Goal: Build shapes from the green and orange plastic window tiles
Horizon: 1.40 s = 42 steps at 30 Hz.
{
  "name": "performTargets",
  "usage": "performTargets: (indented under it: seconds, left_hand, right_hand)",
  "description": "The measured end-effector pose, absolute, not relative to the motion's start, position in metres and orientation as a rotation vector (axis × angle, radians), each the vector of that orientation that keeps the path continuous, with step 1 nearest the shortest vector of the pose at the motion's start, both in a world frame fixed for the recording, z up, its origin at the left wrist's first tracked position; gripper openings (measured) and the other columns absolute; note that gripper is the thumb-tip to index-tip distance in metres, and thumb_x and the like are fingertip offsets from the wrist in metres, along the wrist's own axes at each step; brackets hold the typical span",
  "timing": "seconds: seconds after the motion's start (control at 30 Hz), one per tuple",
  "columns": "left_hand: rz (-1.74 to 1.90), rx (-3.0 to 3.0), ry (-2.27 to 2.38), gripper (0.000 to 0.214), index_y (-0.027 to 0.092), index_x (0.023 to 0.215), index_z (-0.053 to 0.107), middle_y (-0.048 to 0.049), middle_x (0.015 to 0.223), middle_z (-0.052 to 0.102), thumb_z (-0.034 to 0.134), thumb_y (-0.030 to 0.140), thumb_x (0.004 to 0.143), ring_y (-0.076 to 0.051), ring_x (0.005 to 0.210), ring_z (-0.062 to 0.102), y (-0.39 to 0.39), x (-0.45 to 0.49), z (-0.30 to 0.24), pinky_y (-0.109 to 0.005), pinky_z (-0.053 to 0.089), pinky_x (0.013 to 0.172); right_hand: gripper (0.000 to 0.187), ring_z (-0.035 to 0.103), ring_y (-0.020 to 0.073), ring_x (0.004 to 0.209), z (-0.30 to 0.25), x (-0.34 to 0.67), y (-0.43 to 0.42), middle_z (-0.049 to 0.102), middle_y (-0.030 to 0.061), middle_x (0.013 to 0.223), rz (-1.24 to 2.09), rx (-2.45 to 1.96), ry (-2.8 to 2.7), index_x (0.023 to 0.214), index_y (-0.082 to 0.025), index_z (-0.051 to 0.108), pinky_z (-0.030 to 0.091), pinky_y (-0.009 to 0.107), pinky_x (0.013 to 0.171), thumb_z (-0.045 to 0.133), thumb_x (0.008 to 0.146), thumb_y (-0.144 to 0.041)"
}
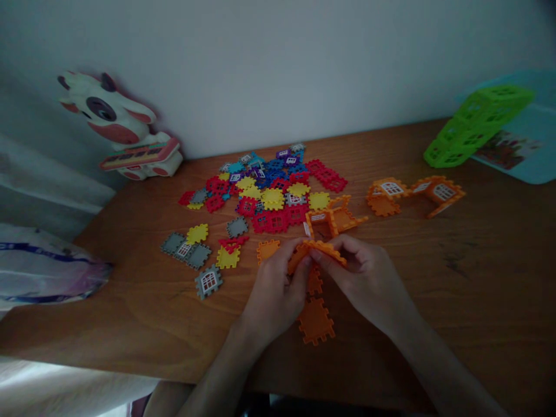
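Note:
Both hands grip orange interlocking panels (325, 249) with notched edges, just above the wooden table. My left hand (278, 284) is closed on their left side, thumb pressed near the middle. On the right side my right hand (362, 269) is closed too, its thumb laid along the panel. Whether the pieces are joined is hidden by the fingers. Beneath the hands lie more orange panels, one a loose-looking square (316, 321) nearest me. A flat orange panel (267, 251) rests left of the hands. Behind them stands an orange assembly (332, 222) with a white window.
A pile of red, yellow, blue and grey panels (278, 200) spreads behind. Grey panels (186, 250) lie left; orange assemblies (434, 191) stand right. A green tower (478, 124) leans by a pale blue container (534, 139). A cow toy (125, 127) and plastic bag (47, 266) are left.

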<state>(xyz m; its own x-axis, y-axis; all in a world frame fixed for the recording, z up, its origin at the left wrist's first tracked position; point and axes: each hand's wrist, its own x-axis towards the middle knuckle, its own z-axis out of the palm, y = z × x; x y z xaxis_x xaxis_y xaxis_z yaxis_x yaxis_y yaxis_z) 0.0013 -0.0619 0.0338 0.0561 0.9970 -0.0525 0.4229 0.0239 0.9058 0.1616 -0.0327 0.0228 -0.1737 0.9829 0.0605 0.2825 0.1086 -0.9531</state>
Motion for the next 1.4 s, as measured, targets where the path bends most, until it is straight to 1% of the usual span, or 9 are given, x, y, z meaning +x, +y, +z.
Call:
performTargets:
  seconds: [0.13, 0.27, 0.47, 0.57, 0.63, 0.87, 1.07, 1.2, 1.4]
  left_hand:
    - [0.87, 1.616, 1.52, 0.024, 0.022, 0.119, 0.066, -0.0074, 0.113, 0.075, 0.056, 0.027, 0.098, -0.024, 0.099, 0.072, -0.06, -0.004, 0.038, -0.035, 0.058, 0.085]
    - [0.98, 1.374, 1.531, 0.025, 0.021, 0.112, 0.065, -0.0062, 0.103, 0.075, 0.062, 0.04, 0.095, -0.019, 0.08, 0.071, -0.055, -0.021, 0.044, -0.027, 0.057, 0.062]
    - [1.211, 0.947, 1.327, 0.039, 0.018, 0.117, 0.06, -0.0098, 0.116, 0.076, 0.073, 0.038, 0.086, -0.017, 0.076, 0.074, -0.054, -0.037, 0.052, -0.022, 0.056, 0.054]
    - [1.205, 0.77, 1.196, 0.041, 0.019, 0.126, 0.061, -0.0105, 0.123, 0.075, 0.069, 0.029, 0.087, -0.02, 0.084, 0.077, -0.055, -0.033, 0.053, -0.025, 0.061, 0.06]
    - [1.182, 0.669, 1.118, 0.04, 0.019, 0.127, 0.063, -0.0109, 0.126, 0.074, 0.066, 0.024, 0.088, -0.023, 0.091, 0.077, -0.056, -0.029, 0.052, -0.031, 0.065, 0.069]
    - [1.181, 0.573, 0.9, 0.035, 0.016, 0.125, 0.068, -0.0122, 0.128, 0.073, 0.065, 0.018, 0.09, -0.027, 0.114, 0.072, -0.057, -0.023, 0.05, -0.041, 0.063, 0.094]
    - [1.163, 0.453, 0.818, 0.028, 0.012, 0.119, 0.07, -0.0131, 0.121, 0.075, 0.06, 0.022, 0.096, -0.028, 0.113, 0.073, -0.056, -0.027, 0.053, -0.041, 0.062, 0.097]
    - [1.171, 0.434, 0.823, 0.026, 0.014, 0.119, 0.069, -0.0098, 0.111, 0.077, 0.064, 0.021, 0.094, -0.029, 0.112, 0.073, -0.055, -0.029, 0.051, -0.046, 0.061, 0.1]
    - [1.148, 0.448, 0.769, 0.05, 0.015, 0.116, 0.066, -0.012, 0.116, 0.075, 0.061, 0.059, 0.094, -0.031, 0.107, 0.075, -0.054, -0.029, 0.05, -0.036, 0.067, 0.079]
  right_hand:
    - [0.015, 0.072, 0.0212, 0.08, 0.026, 0.161, -0.033, 0.078, 0.0033, 0.09, 1.016, -1.27, -1.728, 0.093, -0.025, 0.073, 0.055, 0.034, 0.073, 0.066, 0.094, -0.037]
    - [0.042, 0.072, 0.0242, 0.098, 0.025, 0.168, -0.032, 0.076, 0.0072, 0.114, 1.081, -1.22, -1.867, 0.122, -0.025, 0.068, 0.057, 0.038, 0.085, 0.072, 0.091, -0.052]
    - [0.054, 0.069, 0.0293, 0.099, 0.02, 0.18, -0.036, 0.07, 0.0096, 0.116, 1.086, -1.223, -2.29, 0.111, -0.024, 0.072, 0.056, 0.046, 0.09, 0.085, 0.074, -0.061]
    - [0.059, 0.066, 0.0324, 0.11, 0.016, 0.177, -0.039, 0.065, 0.0106, 0.123, 1.063, -1.204, -2.359, 0.124, -0.028, 0.071, 0.054, 0.05, 0.097, 0.085, 0.075, -0.058]
    - [0.049, 0.066, 0.0313, 0.109, 0.014, 0.174, -0.039, 0.065, 0.0104, 0.119, 1.0, -1.231, -2.36, 0.127, -0.03, 0.07, 0.054, 0.05, 0.096, 0.081, 0.084, -0.049]
    - [0.039, 0.066, 0.0293, 0.112, 0.009, 0.176, -0.035, 0.065, 0.0108, 0.122, 0.853, -1.225, -2.331, 0.114, -0.022, 0.07, 0.054, 0.048, 0.1, 0.085, 0.078, -0.02]
    - [0.054, 0.07, 0.0293, 0.1, 0.009, 0.18, -0.034, 0.07, 0.0104, 0.113, 0.914, -1.369, -2.269, 0.12, -0.02, 0.066, 0.058, 0.044, 0.085, 0.089, 0.071, -0.018]
    - [0.017, 0.07, 0.0246, 0.086, 0.013, 0.182, -0.031, 0.072, 0.0064, 0.095, 0.951, -1.376, -2.268, 0.092, -0.021, 0.065, 0.053, 0.038, 0.076, 0.08, 0.082, -0.02]
    - [0.018, 0.063, 0.0184, 0.067, 0.016, 0.186, -0.03, 0.063, -0.0007, 0.074, 1.131, -1.364, -1.933, 0.083, -0.026, 0.044, 0.042, 0.03, 0.057, 0.058, 0.094, -0.028]
